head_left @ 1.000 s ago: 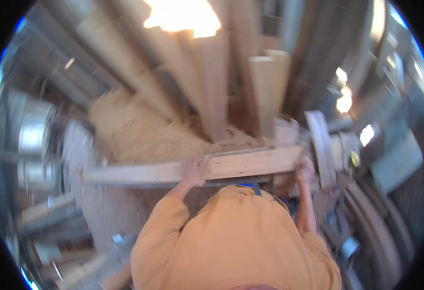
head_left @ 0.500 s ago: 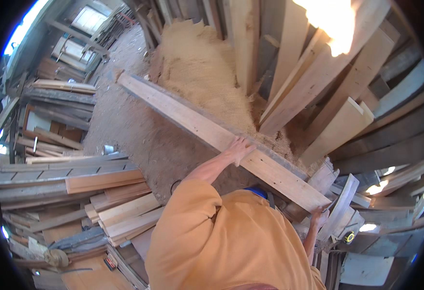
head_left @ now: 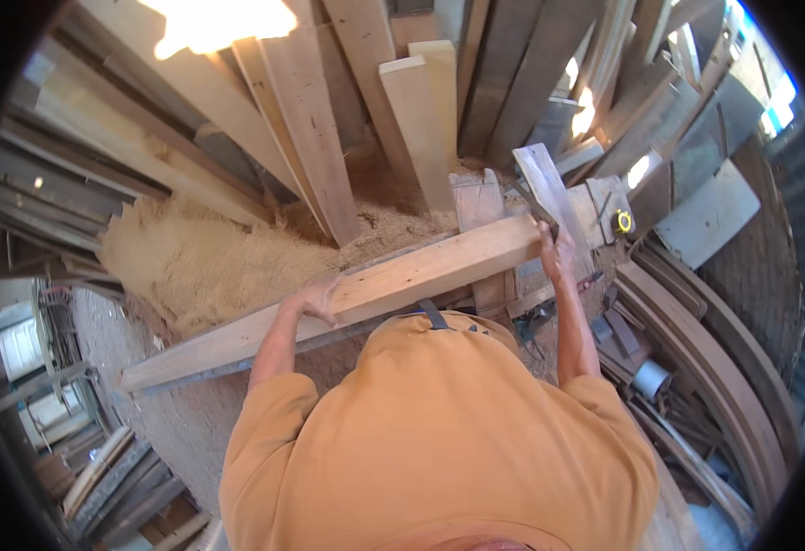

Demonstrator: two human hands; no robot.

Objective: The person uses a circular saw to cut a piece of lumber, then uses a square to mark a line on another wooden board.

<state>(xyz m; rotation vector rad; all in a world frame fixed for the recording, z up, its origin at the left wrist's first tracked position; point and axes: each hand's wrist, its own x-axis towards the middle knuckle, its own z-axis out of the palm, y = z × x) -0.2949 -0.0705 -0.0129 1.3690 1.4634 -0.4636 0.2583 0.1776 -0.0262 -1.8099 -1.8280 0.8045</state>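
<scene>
The long plank (head_left: 430, 271) is already laid along the grey timber (head_left: 365, 327), whose near edge is left showing; the plank's right end is grasped by the right hand (head_left: 557, 253), its middle is spanned by the spread left hand (head_left: 314, 301), and release seems not yet made

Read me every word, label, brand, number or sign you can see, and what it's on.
No text can be read.
Small round yellow-and-black object: any marking is too small to read.
Long plank: small dark spots, no lettering visible.
Mustard shirt: no lettering visible.
</scene>
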